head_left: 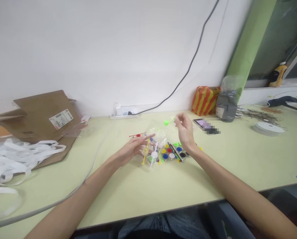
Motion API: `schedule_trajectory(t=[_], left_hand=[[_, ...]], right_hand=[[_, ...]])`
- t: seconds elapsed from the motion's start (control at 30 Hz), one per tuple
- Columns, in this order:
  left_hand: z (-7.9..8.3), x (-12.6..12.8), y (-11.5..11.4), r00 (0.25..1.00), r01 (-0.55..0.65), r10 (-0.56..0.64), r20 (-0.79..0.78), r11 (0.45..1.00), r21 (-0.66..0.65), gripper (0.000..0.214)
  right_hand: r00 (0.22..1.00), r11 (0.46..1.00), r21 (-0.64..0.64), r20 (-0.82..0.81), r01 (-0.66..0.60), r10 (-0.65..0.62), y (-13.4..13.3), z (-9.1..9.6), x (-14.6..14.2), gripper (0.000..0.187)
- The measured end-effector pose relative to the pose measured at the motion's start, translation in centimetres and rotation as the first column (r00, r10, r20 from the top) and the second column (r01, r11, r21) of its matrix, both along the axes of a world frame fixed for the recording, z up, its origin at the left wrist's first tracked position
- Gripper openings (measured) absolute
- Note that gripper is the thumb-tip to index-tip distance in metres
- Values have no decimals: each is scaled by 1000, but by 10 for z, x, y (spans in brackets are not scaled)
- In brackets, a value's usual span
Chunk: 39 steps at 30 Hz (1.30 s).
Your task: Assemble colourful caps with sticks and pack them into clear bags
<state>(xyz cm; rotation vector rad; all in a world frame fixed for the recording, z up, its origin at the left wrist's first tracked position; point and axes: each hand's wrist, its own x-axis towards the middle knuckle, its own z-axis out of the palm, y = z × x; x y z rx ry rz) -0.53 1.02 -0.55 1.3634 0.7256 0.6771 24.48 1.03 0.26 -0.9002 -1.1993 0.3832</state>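
Note:
My right hand (185, 131) is raised above the table with its fingers pinched on a thin bright-green plastic stick with a round disc (166, 123) midway along it. The stick slants down to the left over a crinkled clear plastic bag (160, 136). My left hand (132, 147) is closed on this bag, index finger stretched across its top. Yellow and white stick-and-disc pieces (154, 155) show at the bag, whether inside or beneath I cannot tell. Beside it lie rows of coloured round discs (171, 155) with several sticks across them. A red stick piece (138, 135) lies behind my left hand.
At left stand an open cardboard box (46, 116) and a heap of white straps (21, 159). A grey cable (88, 174) crosses the left side. A power strip (125, 113), phone (205, 126), striped bag (203, 100), grey package (226, 108) and white spool (268, 128) are farther back.

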Motion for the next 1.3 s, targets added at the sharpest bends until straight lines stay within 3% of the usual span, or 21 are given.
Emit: schedule_trajectory(t=[0.2, 0.43, 0.67, 0.83, 0.97, 1.17, 1.3], left_hand=[[2, 0, 0, 999, 0, -1, 38, 999, 35, 41], [4, 0, -2, 1000, 7, -9, 13, 993, 115, 38], [4, 1, -3, 999, 3, -6, 42, 997, 79, 38], [3, 2, -3, 1000, -13, 12, 13, 998, 60, 43], [3, 4, -4, 999, 4, -5, 33, 999, 49, 46], [2, 5, -8, 999, 5, -7, 48, 1000, 26, 50], [3, 6, -9, 999, 7, -7, 54, 1000, -13, 54]], right_hand=[[995, 998, 24, -78, -63, 65, -3, 3, -1, 14], [998, 998, 53, -51, -20, 23, -6, 5, -2, 13], [998, 995, 98, -61, -8, 14, -8, 9, -1, 14], [988, 987, 46, -18, -152, 153, -11, 7, -7, 13], [962, 962, -67, 40, -266, 269, -13, 2, -13, 13], [950, 939, -155, 8, -306, 311, -12, -2, -17, 17], [936, 936, -160, 113, -315, 334, -13, 2, -15, 20]])
